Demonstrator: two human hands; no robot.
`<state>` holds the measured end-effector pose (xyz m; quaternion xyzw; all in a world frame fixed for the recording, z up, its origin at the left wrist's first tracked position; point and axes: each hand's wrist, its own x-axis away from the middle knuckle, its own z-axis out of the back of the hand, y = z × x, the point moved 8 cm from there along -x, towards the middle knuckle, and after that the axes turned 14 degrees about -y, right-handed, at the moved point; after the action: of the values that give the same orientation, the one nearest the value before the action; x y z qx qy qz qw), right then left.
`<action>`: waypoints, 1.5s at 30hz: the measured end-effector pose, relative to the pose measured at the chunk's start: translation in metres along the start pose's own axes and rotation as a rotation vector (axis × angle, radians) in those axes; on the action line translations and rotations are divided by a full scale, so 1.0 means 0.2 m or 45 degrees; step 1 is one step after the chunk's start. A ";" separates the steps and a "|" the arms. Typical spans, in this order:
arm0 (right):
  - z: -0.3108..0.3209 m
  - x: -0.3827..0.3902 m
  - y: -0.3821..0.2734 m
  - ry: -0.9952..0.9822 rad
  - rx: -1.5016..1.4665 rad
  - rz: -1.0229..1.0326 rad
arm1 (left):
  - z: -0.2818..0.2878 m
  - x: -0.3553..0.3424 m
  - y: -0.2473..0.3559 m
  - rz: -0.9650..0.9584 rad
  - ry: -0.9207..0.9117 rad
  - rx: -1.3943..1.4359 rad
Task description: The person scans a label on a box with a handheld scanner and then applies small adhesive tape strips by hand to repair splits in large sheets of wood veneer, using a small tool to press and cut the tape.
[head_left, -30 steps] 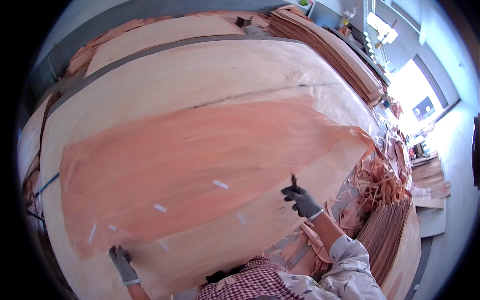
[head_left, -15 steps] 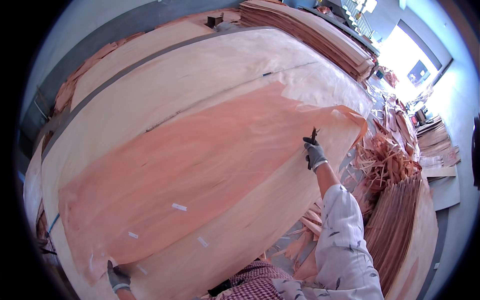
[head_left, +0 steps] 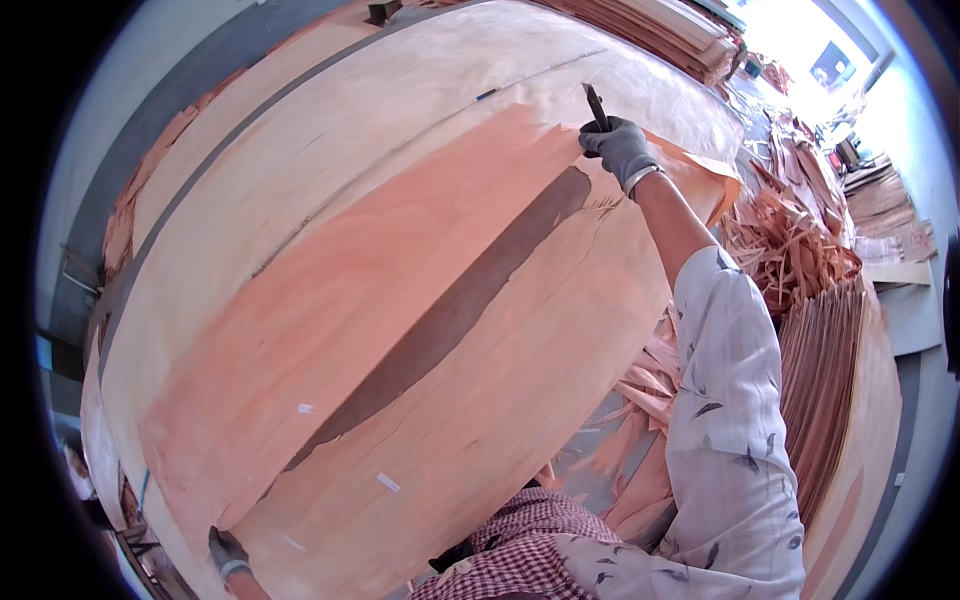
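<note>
A long reddish wood veneer sheet (head_left: 350, 290) lies over a broad pale veneer sheet (head_left: 330, 130) on a large stack. My right hand (head_left: 622, 150), in a grey glove, is closed around a dark-handled knife (head_left: 597, 105) with its tip pointing up and away. It is at the far right end of the reddish sheet; whether the fingers also pinch that sheet is hidden. My left hand (head_left: 230, 550), gloved too, is closed at the sheet's near-left corner. Between the reddish sheet and a lighter veneer piece (head_left: 480, 370) nearer me runs a dark brown strip (head_left: 430, 345) with a ragged near edge.
Small white tape pieces (head_left: 388, 482) stick to the veneer. Torn veneer scraps (head_left: 785, 240) lie heaped on the floor at right, beside a standing bundle of sheets (head_left: 820, 370). Another veneer stack (head_left: 660, 30) stands at the far right.
My right hand has moved farther away with the knife. The reddish sheet's near edge has shifted away from me, and the dark strip now shows. My left hand stays near the same corner.
</note>
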<state>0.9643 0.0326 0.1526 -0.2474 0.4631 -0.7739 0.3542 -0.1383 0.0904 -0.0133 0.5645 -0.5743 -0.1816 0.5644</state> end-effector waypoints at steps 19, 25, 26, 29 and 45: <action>0.36 0.16 0.92 0.421 0.388 -0.220 | -0.46 0.54 -0.65 0.080 -0.254 -0.091; -0.09 0.48 0.41 0.094 0.952 0.437 | -0.60 0.59 -0.65 0.029 -0.402 -0.002; -0.22 0.56 0.34 -0.077 0.851 0.472 | -0.59 0.61 -0.67 0.100 -0.276 0.023; -0.52 0.84 0.14 -0.327 1.039 0.586 | -0.69 0.68 -0.67 0.014 -0.202 -0.032; -0.86 0.99 0.24 -0.656 1.111 0.482 | -0.11 0.31 0.14 -0.490 0.137 0.191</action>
<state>0.7331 -0.0439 0.0427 -0.1714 0.0332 -0.7312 0.6594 -0.1149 0.0556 0.0441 0.7132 -0.4368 -0.2123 0.5055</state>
